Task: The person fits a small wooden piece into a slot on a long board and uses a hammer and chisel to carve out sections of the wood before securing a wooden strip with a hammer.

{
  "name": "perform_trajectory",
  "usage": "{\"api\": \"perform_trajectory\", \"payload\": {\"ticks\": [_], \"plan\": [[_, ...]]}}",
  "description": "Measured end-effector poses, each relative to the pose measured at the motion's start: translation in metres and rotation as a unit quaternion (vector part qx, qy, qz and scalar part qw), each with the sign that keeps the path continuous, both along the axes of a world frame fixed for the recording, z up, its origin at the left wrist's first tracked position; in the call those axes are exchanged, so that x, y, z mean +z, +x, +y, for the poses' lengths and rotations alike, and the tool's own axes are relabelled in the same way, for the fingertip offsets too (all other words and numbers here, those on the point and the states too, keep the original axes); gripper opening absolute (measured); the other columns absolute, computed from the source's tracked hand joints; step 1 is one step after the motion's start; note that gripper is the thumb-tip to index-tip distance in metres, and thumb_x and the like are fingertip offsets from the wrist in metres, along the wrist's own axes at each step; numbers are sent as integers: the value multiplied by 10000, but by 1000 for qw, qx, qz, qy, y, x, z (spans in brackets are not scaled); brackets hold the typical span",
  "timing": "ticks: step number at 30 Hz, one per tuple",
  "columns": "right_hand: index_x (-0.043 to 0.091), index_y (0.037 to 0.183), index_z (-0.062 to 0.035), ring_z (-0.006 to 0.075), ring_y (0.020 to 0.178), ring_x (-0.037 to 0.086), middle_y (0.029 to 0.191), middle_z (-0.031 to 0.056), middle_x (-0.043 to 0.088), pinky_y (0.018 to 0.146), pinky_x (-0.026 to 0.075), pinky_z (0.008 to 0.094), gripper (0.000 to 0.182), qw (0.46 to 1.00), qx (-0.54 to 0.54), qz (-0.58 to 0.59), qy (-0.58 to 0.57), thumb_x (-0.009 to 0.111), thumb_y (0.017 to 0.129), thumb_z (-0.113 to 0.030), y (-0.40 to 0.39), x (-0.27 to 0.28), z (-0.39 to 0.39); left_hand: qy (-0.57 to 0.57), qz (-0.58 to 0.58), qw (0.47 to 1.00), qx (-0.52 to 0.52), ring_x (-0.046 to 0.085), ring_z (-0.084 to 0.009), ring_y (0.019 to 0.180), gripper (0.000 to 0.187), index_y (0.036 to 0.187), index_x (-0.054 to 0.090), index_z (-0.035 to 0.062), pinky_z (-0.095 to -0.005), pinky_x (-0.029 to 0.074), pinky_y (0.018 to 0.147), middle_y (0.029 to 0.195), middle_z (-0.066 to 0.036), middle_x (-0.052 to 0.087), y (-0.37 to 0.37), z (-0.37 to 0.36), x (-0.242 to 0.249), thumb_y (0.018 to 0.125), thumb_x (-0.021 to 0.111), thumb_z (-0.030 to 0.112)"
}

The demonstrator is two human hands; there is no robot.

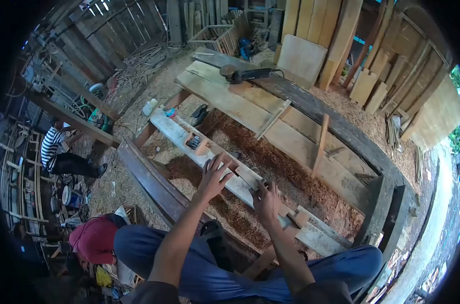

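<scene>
My left hand (216, 176) lies with its fingers spread on a reddish-brown piece of wood (229, 161) on top of a long pale plank (176, 133). Farther right along the same plank, my right hand (267, 201) has its fingers curled together near the end of a narrow light strip (249, 177). What those fingers hold, if anything, is hidden. Just beyond my left hand sits a small wooden block with dark metal parts (194, 142). A short wood block (301, 219) rests by the plank's near end, to the right of my right wrist.
A power tool with a round disc (247, 75) lies on wide boards (214, 91) across from me. Two cross sticks (321, 144) lie over those boards. Reddish shavings (250, 134) fill the gap between. A person in a striped shirt (53, 144) is at the left.
</scene>
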State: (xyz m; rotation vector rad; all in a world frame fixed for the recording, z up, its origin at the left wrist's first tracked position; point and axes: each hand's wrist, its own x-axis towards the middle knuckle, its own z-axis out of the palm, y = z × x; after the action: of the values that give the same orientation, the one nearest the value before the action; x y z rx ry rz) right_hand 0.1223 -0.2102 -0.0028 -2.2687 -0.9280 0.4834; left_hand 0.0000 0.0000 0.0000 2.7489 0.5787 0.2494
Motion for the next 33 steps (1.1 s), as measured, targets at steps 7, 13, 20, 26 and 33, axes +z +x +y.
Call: {"api": "perform_trajectory", "payload": {"ticks": [7,13,20,26,33], "plan": [[649,1350,-146,367,1216,523,1263,159,576,1003,441,496,505,997,-23,-63,-40,761,881,-296,-59,-84,29,-83,-56,979,178,354,-395,1444,419,1463,532,139,-564,260,1198,1608,-156,362,-47,25,-93,1085,495,316],[641,1347,-156,389,1270,502,1306,168,587,1040,381,581,473,984,-5,-145,-105,714,921,-346,-63,-107,58,-31,-116,963,240,404,-376,1422,403,1469,516,157,-563,265,1200,1557,-146,442,-37,59,-120,1076,491,240],[671,1273,-149,402,1248,508,1269,136,591,1090,348,569,452,981,-18,-148,-127,740,888,-377,-52,-102,66,32,-89,942,321,470,-307,1371,451,1399,541,87,-562,278,1195,1451,-120,530,-12,108,-127,958,630,122],[704,1236,-129,376,1251,517,1257,114,607,1106,363,561,421,982,-3,-161,-98,766,883,-349,-45,-115,59,-25,-127,942,309,536,-272,1291,450,1350,582,103,-543,274,1194,1295,-73,630,-12,93,-122,910,650,36],[717,1211,-118,360,1243,527,1216,91,614,1123,360,549,394,986,-7,-120,-119,781,864,-293,-44,-100,66,12,-109,945,307,387,-361,1421,327,1283,670,122,-577,269,1185,1499,-112,479,-22,145,-116,957,648,141]]}}
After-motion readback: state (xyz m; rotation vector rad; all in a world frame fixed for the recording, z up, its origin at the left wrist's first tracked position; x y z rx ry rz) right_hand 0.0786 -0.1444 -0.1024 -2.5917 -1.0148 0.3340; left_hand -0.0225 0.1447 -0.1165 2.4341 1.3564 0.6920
